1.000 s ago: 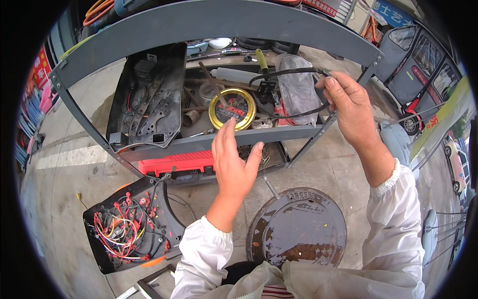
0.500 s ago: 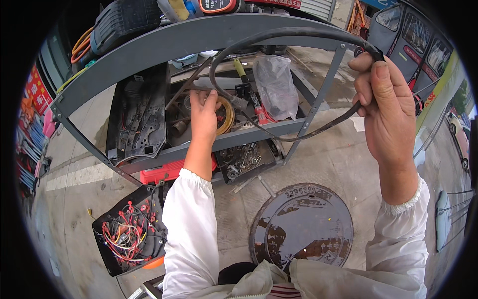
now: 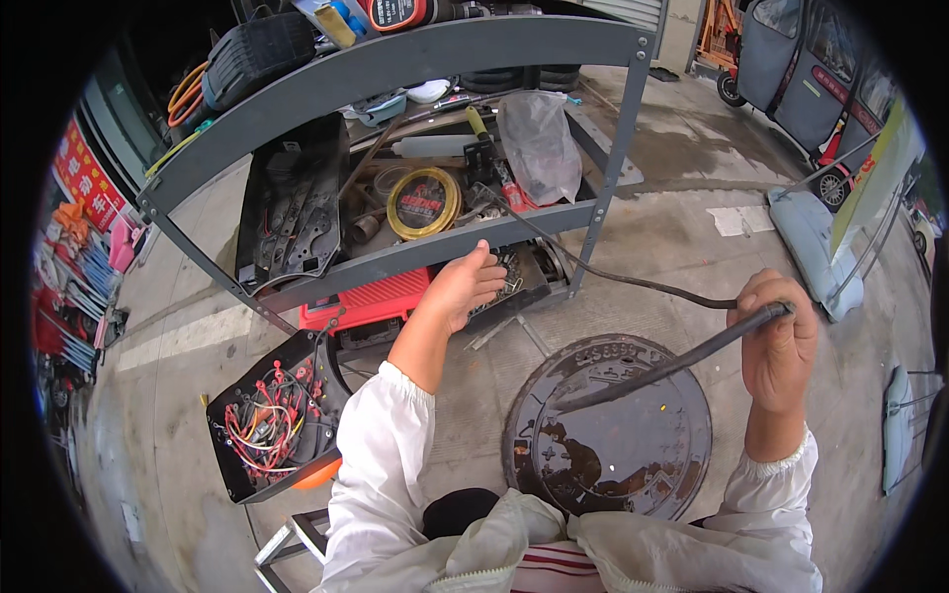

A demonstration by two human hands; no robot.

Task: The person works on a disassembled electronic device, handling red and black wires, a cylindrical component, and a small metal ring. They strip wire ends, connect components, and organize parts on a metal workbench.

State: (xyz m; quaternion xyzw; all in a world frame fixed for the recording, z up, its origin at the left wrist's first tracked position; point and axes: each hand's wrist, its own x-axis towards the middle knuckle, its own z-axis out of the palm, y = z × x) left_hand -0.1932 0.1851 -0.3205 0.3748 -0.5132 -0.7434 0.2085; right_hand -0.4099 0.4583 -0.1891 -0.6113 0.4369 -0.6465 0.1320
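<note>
One cable: clamped in right hand, above cover
Left hand: thumb and fingers apart, near cart edge
Room: ground right of that edge

Passage: between curved grey metal upper rail and grey metal lower rail. Obstacles: slanting grey metal post at right; long black flexible cable (crossing the lower rail).

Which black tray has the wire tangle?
The black tray left of the round cover, heaped with red and white wires. The shelf tray holds metal parts; the third tray, behind the left hand, small hardware.
</note>
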